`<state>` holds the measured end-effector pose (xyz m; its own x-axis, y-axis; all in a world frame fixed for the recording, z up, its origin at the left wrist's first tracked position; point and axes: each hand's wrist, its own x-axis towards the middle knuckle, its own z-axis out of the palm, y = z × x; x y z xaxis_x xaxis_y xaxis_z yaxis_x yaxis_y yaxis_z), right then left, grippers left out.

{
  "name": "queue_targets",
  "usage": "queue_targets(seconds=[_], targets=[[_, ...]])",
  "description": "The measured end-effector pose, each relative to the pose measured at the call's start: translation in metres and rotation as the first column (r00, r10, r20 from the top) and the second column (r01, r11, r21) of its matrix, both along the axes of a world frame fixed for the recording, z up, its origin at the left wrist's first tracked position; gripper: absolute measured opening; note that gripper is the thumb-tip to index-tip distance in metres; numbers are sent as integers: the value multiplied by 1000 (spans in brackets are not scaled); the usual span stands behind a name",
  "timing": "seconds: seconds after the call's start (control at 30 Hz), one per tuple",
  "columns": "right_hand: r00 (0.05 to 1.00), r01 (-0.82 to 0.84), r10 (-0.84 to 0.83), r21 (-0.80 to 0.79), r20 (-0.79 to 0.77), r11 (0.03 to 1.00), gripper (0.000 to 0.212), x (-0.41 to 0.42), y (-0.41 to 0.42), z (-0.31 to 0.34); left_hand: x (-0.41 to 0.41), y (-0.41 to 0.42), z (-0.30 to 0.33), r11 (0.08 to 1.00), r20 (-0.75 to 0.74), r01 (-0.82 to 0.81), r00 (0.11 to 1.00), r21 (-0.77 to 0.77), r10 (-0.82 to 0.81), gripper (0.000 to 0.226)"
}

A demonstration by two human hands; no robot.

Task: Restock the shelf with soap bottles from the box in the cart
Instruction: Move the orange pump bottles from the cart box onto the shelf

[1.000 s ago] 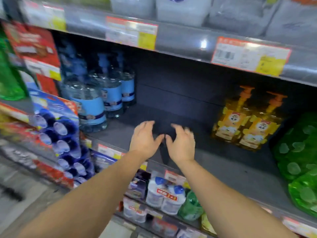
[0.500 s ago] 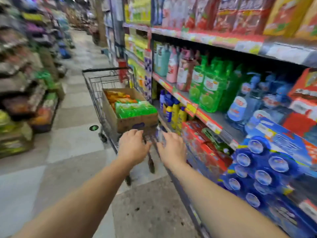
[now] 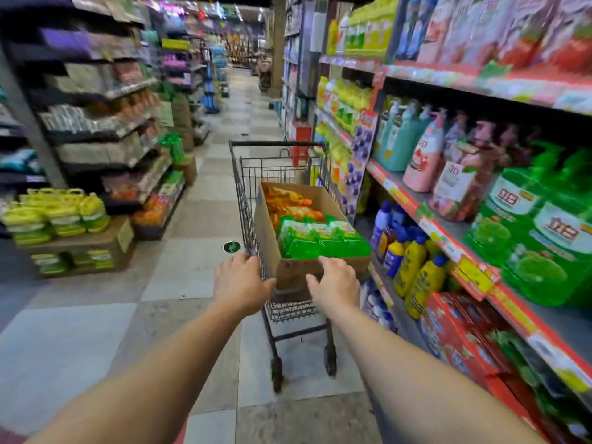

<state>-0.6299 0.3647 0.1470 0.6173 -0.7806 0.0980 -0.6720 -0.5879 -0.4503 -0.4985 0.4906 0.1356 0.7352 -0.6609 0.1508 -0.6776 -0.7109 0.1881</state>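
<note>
The green bottles point(image 3: 323, 240) lie in the box point(image 3: 290, 267) in the cart point(image 3: 278, 145) just ahead, long axes running away from me; my right hand point(image 3: 334, 288), open and empty, is nearer; my left hand point(image 3: 240, 283) is open too.

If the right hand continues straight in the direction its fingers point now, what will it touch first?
Probably the near wall of the brown cardboard box in the wire shopping cart; the right hand already reaches its top edge, just before the green soap packs. Contact is unclear.

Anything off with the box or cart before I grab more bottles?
Nothing stands out. The cardboard box sits in the cart, with green and orange packs lying inside. Nothing spilled on the floor nearby.
</note>
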Motion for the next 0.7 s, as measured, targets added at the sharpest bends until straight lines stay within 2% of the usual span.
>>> queue_targets(seconds=[0.27,0.7], targets=[[1000,11,-10,57,-22,998,54,89,-136,7,96,-113,-3,996,-165,-52,986,-72,40,69],[991,132,-123,204,-55,970,54,199,-274,-31,255,-236,-26,995,-364,-47,931,-86,13,66]])
